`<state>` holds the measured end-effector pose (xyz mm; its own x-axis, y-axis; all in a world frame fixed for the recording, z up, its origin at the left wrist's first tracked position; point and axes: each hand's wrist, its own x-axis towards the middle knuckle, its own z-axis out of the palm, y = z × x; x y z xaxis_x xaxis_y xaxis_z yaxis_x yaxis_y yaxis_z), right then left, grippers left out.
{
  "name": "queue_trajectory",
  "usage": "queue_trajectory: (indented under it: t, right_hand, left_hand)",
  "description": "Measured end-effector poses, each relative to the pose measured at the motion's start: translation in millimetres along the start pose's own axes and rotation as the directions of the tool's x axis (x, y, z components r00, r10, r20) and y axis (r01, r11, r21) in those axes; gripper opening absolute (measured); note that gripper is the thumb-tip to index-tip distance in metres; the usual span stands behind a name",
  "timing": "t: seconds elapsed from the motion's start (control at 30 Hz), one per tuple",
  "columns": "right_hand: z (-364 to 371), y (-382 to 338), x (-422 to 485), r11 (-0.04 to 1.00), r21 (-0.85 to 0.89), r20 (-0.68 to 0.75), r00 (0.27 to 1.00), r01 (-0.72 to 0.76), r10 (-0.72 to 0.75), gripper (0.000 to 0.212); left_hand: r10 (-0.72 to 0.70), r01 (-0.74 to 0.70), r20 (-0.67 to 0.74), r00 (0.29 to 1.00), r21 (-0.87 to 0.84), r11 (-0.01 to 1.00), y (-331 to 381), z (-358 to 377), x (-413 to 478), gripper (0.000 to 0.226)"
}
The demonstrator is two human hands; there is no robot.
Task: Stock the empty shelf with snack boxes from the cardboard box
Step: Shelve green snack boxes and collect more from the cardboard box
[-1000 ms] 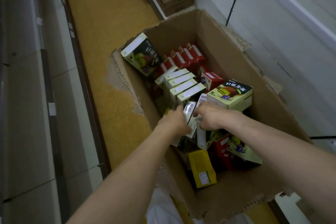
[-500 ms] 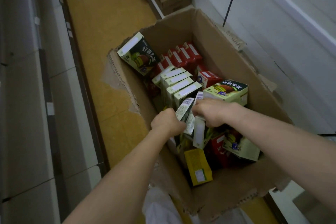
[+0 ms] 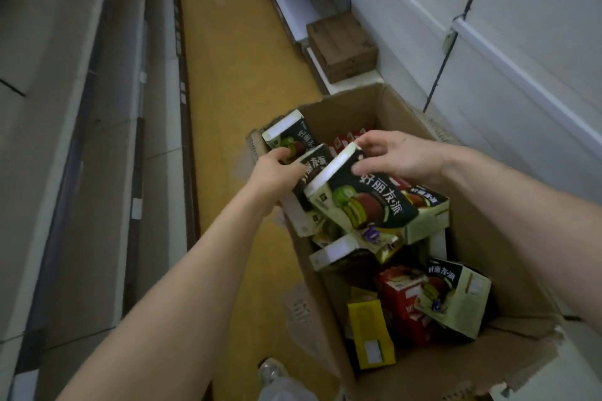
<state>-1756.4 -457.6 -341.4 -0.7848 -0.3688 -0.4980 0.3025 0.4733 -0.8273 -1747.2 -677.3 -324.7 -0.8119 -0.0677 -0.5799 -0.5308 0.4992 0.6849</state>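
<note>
Stocking a shop aisle: my two hands lift green-and-black snack boxes out of the open cardboard box [image 3: 345, 114], which stands on the yellow floor [image 3: 234, 81].

My right hand [image 3: 402, 156] pinches the front snack box [image 3: 361, 205] at its upper end. The fingers lie over the white top edge and the thumb presses on the printed face, which shows kiwi slices and a red-brown cake.

My left hand [image 3: 277, 172], a little apart from the right, is curled against the second snack box [image 3: 314, 163]. That pack stands just behind the front one and touches it. The fingertips are hidden by the pack, so the grip seems firm but I cannot see all of it.

Both packs are tilted and raised over the heap, near the carton's left side. A third green box [image 3: 286, 135] leans on the rim at the far left corner. Red boxes [image 3: 345, 140] stand in a row against the far wall inside.

Lower in the carton, jumbled together, lie a white-topped box [image 3: 342, 251], a red box [image 3: 404, 299], a yellow box [image 3: 369, 332] and another green box [image 3: 456, 293].

White shelving [image 3: 521, 81] runs along the right of the carton and grey shelving [image 3: 81, 140] along the left of the aisle. A wooden crate [image 3: 342, 45] sits beyond the carton.
</note>
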Motion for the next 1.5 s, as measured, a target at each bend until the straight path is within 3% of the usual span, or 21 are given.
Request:
queue_trajectory:
  t: [0.1,0.23,0.4,0.57,0.7,0.83,0.97,1.13,1.33,1.5]
  right_hand:
    - [0,-24,2,0.984,0.138,-0.202,0.976,0.108,-0.079,0.04]
    - [1,-65,9,0.978,0.128,-0.396,0.913,0.167,-0.104,0.065]
    - [10,-117,13,0.952,0.216,-0.481,0.872,0.217,-0.09,0.032]
    - [42,-174,13,0.938,0.231,-0.392,0.907,0.26,-0.155,0.026]
    - [74,-224,14,0.904,0.277,-0.356,0.908,0.326,-0.219,0.022]
    - [111,-271,14,0.872,0.312,-0.307,0.909,0.377,-0.283,0.021]
    - [156,-319,10,0.85,0.313,-0.244,0.9,0.424,-0.36,0.023]
    - [220,-381,-5,0.824,0.297,-0.134,0.876,0.482,-0.464,0.024]
    - [302,-434,-20,0.798,0.303,-0.037,0.843,0.522,-0.537,0.027]
    - [372,-465,-32,0.786,0.315,0.08,0.811,0.531,-0.58,0.03]
  left_hand:
    - [-0.026,0.03,0.02,0.999,-0.234,0.972,-6,-19,-11,0.042]
    - [0.013,-0.013,-0.004,1.0,-0.368,0.93,-9,-35,-26,0.031]
    - [0.107,-0.131,-0.076,0.991,-0.482,0.866,-8,-67,-45,0.031]
    - [0.214,-0.263,-0.153,0.965,-0.598,0.757,-9,-105,-73,0.034]
    - [0.215,-0.336,-0.261,0.941,-0.65,0.682,-15,-143,-93,0.037]
    - [0.211,-0.383,-0.327,0.921,-0.669,0.637,-27,-186,-116,0.023]
    - [0.275,-0.477,-0.397,0.876,-0.624,0.619,-42,-231,-146,0.03]
    - [0.313,-0.554,-0.463,0.829,-0.602,0.575,-65,-292,-190,0.055]
    - [0.285,-0.599,-0.558,0.78,-0.531,0.599,-107,-357,-242,0.059]
    - [0.248,-0.677,-0.672,0.698,-0.506,0.534,-144,-394,-289,0.048]
